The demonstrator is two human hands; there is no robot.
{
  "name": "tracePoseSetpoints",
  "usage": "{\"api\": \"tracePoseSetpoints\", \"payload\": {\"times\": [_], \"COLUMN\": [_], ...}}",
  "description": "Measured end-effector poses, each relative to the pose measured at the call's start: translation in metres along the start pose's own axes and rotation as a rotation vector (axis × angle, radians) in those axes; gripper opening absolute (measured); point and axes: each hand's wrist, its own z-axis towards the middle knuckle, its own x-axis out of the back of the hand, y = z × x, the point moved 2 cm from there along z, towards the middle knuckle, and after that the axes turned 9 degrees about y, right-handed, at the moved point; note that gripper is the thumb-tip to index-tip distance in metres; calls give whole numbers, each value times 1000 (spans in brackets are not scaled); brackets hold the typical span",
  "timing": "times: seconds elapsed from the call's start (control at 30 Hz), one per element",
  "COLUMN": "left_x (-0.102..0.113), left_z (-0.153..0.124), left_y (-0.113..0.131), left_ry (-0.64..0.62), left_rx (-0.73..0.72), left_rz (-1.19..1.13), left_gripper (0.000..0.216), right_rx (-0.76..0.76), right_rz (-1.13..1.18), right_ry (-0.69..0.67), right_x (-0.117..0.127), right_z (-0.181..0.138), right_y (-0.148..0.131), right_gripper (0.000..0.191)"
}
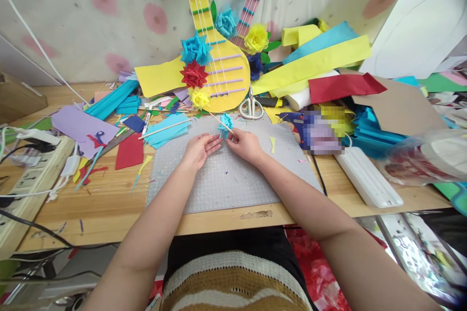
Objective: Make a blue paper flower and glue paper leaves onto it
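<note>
My two bare hands meet over the grey gridded cutting mat (229,180) on a pale wooden table (109,223). My right hand (244,145) pinches a thin, straight, pale stick (219,122) between thumb and fingers; the stick slants away to the far left. A small, ruffled, light-blue paper flower (226,120) sits at the far side of my hands, against the stick; I cannot tell which fingers support it. My left hand (202,149) is loosely spread, palm turned up and inward, its fingertips near the flower; whether they touch it I cannot tell.

Just beyond the mat stands a flat yellow guitar shape (239,82) with white strings, dressed at its left edge with blue, red and yellow paper flowers (194,74). White-handled scissors (251,107) lie to the right of its base. Left of the mat lies a red paper rectangle (130,151); a white power strip (368,175) lies to the right
</note>
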Motion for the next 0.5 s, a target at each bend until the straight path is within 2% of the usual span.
{"api": "tracePoseSetpoints", "payload": {"times": [0.13, 0.27, 0.37, 0.5], "left_x": [-1, -1, -2, -7], "left_z": [2, 8, 12, 8], "left_y": [-2, -8, -15, -19], "left_ry": [11, 73, 141, 140], "left_rx": [-7, -227, -356, -300], "left_rz": [-4, -12, 46, 106], "left_gripper": [20, 39, 44, 31], "right_rx": [10, 7, 3, -7], "right_rz": [2, 8, 32, 90], "right_ry": [1, 1, 12, 38], "right_x": [1, 1, 1, 0], "right_z": [0, 0, 1, 1], "right_y": [0, -1, -2, -2], "right_gripper": [15, 17, 19, 21]}}
